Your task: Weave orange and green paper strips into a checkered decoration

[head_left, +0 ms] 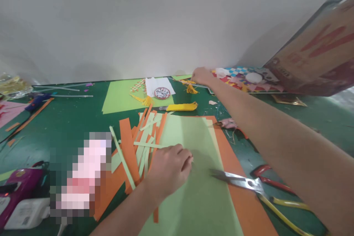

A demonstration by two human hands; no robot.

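My left hand (172, 167) rests curled over the pale green sheets (204, 199), its fingers bent together; whatever they may hold is hidden. Beside it on the left lies a loose pile of orange and pale green paper strips (128, 145). My right hand (202, 76) reaches to the back of the table, closed near a yellow tassel (191, 88); its fingertips are too small and hidden to show what they grip. Scissors (240, 181) lie with parted handles at the right, blades over the sheets. A yellow cutter knife (181, 107) lies behind the sheets.
Bright green paper (118, 97) bears a white sheet, a round patterned piece (162, 93) and another tassel. Pliers (231, 123) lie under my right forearm. A glue gun (37, 102) and a purple device (23, 184) sit left. A cardboard box (318, 51) stands back right.
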